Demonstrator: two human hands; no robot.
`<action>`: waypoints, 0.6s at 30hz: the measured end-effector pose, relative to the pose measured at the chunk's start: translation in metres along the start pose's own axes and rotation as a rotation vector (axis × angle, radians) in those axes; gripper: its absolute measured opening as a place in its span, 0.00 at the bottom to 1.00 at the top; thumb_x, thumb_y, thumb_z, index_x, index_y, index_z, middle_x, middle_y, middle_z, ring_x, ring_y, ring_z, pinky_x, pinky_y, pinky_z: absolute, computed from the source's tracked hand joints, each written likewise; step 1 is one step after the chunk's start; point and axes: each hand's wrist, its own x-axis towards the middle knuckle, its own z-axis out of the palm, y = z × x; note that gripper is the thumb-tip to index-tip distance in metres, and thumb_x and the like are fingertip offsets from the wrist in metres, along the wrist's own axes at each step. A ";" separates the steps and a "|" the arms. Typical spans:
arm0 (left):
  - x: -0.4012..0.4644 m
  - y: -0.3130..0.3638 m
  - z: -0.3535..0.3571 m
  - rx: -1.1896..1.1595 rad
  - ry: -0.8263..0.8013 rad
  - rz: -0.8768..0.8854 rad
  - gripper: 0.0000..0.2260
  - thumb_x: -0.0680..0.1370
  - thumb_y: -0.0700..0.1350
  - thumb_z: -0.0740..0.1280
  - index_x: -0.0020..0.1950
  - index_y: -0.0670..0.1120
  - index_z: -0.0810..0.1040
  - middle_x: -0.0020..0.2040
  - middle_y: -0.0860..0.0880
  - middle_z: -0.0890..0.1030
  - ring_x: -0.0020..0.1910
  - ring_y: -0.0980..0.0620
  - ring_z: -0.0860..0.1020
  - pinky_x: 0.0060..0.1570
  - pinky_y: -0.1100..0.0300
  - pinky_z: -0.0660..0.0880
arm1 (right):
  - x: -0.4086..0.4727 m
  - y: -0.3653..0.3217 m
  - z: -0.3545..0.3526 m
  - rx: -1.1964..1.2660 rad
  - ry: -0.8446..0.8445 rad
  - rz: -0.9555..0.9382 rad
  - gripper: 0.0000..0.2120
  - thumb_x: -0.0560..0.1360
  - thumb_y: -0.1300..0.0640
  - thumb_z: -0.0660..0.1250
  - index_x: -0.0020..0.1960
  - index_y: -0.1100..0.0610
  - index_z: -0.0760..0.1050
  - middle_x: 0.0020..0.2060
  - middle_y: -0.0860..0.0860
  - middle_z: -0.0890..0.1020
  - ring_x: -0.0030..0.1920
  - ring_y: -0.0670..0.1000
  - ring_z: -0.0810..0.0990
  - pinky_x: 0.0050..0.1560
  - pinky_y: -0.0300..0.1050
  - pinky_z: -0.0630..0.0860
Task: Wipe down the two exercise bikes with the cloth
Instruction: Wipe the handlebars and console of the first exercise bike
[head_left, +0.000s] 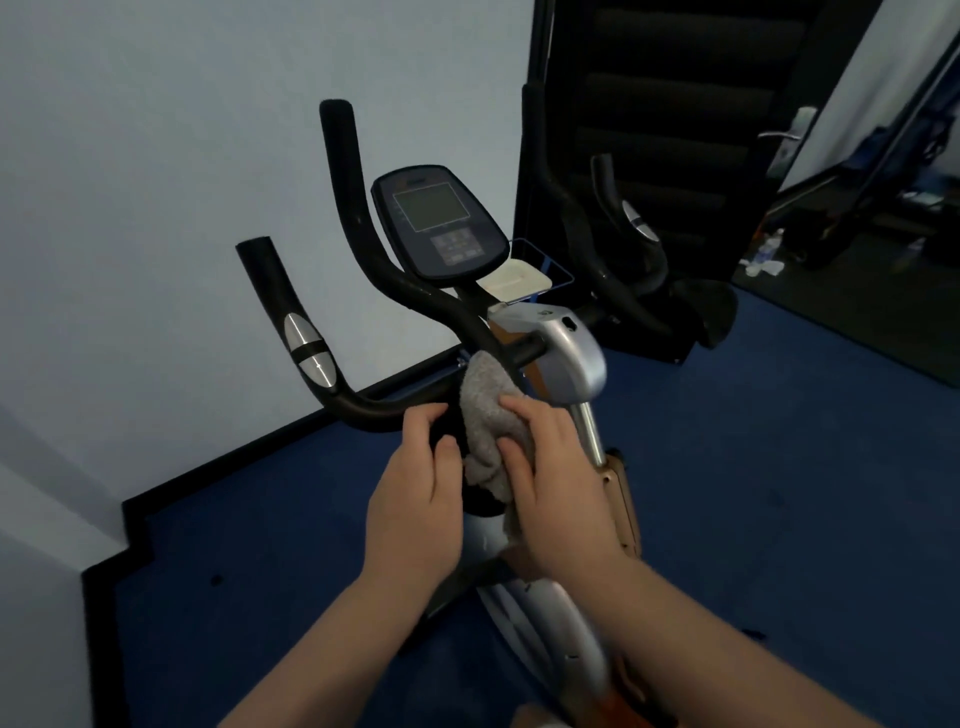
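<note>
Grey terry cloth (491, 426) lay bunched over the middle of the near exercise bike's black handlebar (363, 405), just where the bar met the silver stem housing (576, 358). The right hand (550, 478) pressed it against the bar, fingers bent over the fabric and gripping it; the left hand (421, 478) curled round the bar just beside the cloth, steadying it. The cloth's long axis ran roughly up and down the picture, its upper end pointing toward the console (439, 223) and its lower end hanging below the bar toward the person

The handlebar itself ran left to right at the grip, then swept upward into two horns (340, 171) pointing away from the person. As a judgement, the task was at an early stage: the wipe was on the centre of this bar, and nothing showed whether the console, horns, frame (540, 613) or seat had been cleaned. A second bike (634, 254) stood just behind to the right, near a dark door (670, 104), untouched by either hand, so it probably remained to be done
</note>
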 end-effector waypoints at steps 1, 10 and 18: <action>0.001 0.001 -0.002 0.013 -0.008 0.014 0.10 0.78 0.56 0.51 0.58 0.63 0.67 0.43 0.53 0.79 0.40 0.55 0.78 0.40 0.43 0.77 | 0.009 0.000 -0.007 -0.125 -0.028 -0.065 0.15 0.80 0.52 0.62 0.66 0.48 0.70 0.58 0.48 0.73 0.55 0.47 0.74 0.50 0.48 0.77; -0.001 0.001 0.000 -0.015 0.016 0.030 0.13 0.80 0.56 0.50 0.58 0.57 0.69 0.42 0.53 0.79 0.40 0.56 0.78 0.39 0.46 0.77 | 0.005 0.015 -0.011 -0.413 0.143 -0.460 0.12 0.76 0.54 0.63 0.54 0.55 0.82 0.52 0.51 0.81 0.59 0.51 0.72 0.60 0.43 0.64; -0.003 0.007 0.008 -0.076 0.111 -0.033 0.12 0.80 0.58 0.50 0.53 0.58 0.71 0.42 0.55 0.80 0.39 0.55 0.79 0.38 0.50 0.77 | 0.032 0.004 -0.012 -0.301 -0.040 -0.486 0.15 0.75 0.54 0.62 0.58 0.54 0.81 0.52 0.51 0.80 0.56 0.50 0.72 0.52 0.46 0.72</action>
